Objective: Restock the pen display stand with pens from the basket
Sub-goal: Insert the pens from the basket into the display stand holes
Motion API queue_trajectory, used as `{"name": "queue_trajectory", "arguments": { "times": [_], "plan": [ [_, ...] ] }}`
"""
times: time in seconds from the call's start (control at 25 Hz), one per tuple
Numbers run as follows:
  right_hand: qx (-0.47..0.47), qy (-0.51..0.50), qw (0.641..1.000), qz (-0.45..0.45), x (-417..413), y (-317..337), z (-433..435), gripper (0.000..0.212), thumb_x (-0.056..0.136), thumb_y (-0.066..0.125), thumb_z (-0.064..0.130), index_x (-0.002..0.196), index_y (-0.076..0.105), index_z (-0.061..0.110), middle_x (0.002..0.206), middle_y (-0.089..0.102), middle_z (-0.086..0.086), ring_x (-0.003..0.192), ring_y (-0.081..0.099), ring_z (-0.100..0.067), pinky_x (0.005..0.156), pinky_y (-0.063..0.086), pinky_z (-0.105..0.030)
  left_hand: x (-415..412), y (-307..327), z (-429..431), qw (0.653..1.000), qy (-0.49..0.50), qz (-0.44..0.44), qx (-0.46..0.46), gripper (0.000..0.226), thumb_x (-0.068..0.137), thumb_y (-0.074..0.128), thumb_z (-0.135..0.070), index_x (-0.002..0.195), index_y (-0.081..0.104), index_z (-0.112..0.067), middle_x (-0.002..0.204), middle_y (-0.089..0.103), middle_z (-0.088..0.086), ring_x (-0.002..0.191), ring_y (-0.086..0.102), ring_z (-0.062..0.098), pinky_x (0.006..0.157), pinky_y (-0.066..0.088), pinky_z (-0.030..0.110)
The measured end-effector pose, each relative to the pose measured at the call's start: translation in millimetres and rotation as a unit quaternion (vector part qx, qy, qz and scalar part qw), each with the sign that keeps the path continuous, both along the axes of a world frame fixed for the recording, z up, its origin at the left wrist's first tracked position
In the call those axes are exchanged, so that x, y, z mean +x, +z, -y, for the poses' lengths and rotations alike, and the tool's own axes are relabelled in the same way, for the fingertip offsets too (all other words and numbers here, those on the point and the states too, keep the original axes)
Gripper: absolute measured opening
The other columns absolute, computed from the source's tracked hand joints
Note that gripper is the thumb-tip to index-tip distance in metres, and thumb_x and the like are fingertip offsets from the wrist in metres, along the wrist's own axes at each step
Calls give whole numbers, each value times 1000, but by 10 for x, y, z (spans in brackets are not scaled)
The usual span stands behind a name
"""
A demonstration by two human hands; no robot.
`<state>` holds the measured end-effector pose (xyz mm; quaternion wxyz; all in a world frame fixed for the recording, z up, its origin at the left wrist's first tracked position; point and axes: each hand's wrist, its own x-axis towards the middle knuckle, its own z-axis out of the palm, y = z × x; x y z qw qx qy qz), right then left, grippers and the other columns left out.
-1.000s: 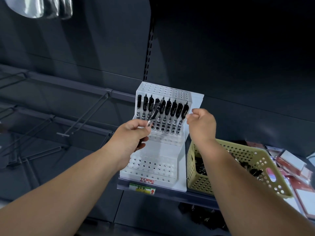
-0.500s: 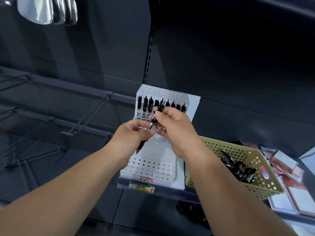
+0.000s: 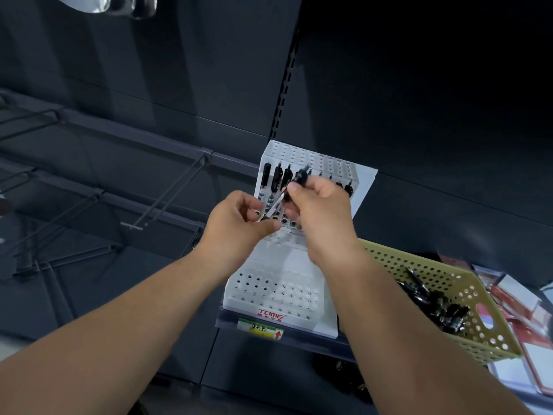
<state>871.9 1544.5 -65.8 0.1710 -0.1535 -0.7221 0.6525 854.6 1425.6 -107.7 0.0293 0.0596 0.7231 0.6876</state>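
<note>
- In the middle of the frame, my right hand (image 3: pixel 321 211) pinches a pen (image 3: pixel 288 191) near its black upper end; the pen slants up to the right.
- My left hand (image 3: pixel 236 226) is curled at the pen's lower, clear end, thumb and fingers closed around it.
- Both hands sit in front of the white stand (image 3: pixel 278 292), whose top row holds black pens (image 3: pixel 276 182).
- The lower tiers of the stand show open holes.
- At lower right, just beside the stand, the yellow basket (image 3: pixel 478 333) holds a loose pile of pens (image 3: pixel 440 307).
</note>
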Motion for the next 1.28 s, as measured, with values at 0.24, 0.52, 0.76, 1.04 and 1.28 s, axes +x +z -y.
{"name": "queue_trajectory", "arguments": {
  "times": [0.24,0.52,0.76,1.04,1.28],
  "plan": [
    [183,-26,981,-67,-299,77,-22,19,95,55,17,84,65,29,79,69,4,71,64,-15,69,56,-35,-320,-215,192,989,-11,11,-150,46,91,62,-27,134,49,-17,125,57,-1,108,56,13,92,45,28],
    [260,-9,965,-42,-585,-148,-5,14,95,56,19,94,68,13,84,70,-7,79,64,-24,73,53,-38,-597,-377,204,942,-105,-34,-316,74,85,65,-44,147,33,-21,150,39,-2,134,41,17,109,35,36],
    [280,-8,960,-5,-698,-344,35,14,93,62,21,105,67,15,82,66,6,78,65,-11,79,56,-37,-721,-518,205,944,-122,-46,-303,46,87,60,-44,131,55,-31,117,64,-12,101,61,11,85,48,29],
    [294,-29,955,2,-744,-440,47,7,94,61,22,93,63,14,77,68,0,79,69,-19,75,56,-46,-723,-568,215,953,-116,-37,-277,44,88,61,-40,131,56,-32,115,65,-12,106,59,7,91,47,29],
    [323,-34,946,13,-773,-462,26,14,94,60,25,88,62,12,75,67,-3,78,68,-21,72,56,-46,-698,-475,192,945,-118,-28,-305,34,89,60,-40,122,61,-35,100,68,-9,92,63,12,83,51,34]
  ]
}}
